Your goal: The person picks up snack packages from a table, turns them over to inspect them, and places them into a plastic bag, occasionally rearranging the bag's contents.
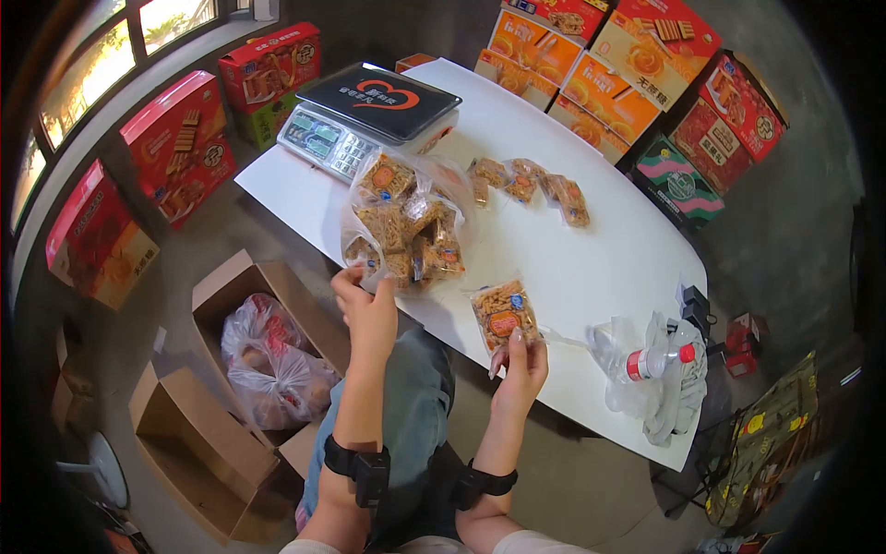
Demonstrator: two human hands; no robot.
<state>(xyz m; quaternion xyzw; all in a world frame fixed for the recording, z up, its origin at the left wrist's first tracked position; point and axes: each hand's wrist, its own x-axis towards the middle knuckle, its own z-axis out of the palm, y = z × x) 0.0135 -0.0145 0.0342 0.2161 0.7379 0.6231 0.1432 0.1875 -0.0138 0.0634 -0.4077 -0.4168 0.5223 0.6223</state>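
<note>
My right hand [519, 374] pinches a wrapped sachima-like snack [504, 312] by its lower edge, just over the front of the white table. The snack is a tan, nubbly square in clear film with an orange and blue label. At the near rim of a clear plastic bag [355, 222], my left hand [367, 314] has its thumb and fingers closed on the film. Inside the bag is a heap of similar wrapped snacks [392, 226]. Several more wrapped snacks [521, 180] lie in a loose row behind it, to the right.
A digital scale [369, 115] stands behind the bag on the white table [637, 249]. A red-capped bottle [651, 362] lies among crumpled plastic bags [669, 406] at the right. Open cardboard boxes [198, 443] sit on the floor at left. Gift boxes [600, 65] are stacked behind.
</note>
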